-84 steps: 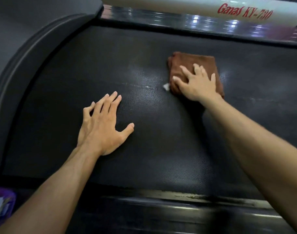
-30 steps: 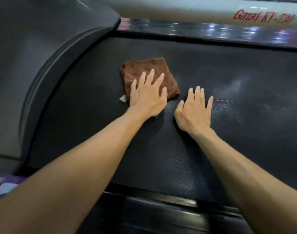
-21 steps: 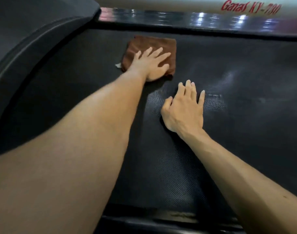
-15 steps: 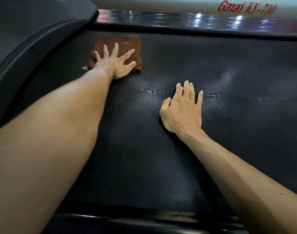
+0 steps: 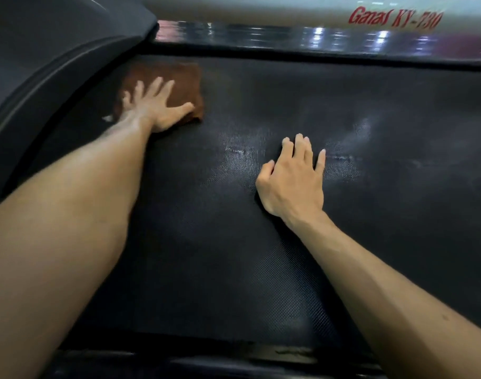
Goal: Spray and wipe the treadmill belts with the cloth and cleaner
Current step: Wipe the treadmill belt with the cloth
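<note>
Our flat left hand (image 5: 154, 105) has pushed the cloth (image 5: 179, 77) to the belt's (image 5: 233, 255) ten o'clock corner, right hand (image 5: 291, 181) bracing with loosely bent fingers, nothing grasped, so this swath looks wiped.

Counted on one black treadmill belt (image 5: 233, 242): one brown cloth (image 5: 179, 77) far left, two bare hands, left hand (image 5: 154, 108) and right hand (image 5: 291, 181), and one red-lettered side rail (image 5: 288, 9) far.
</note>
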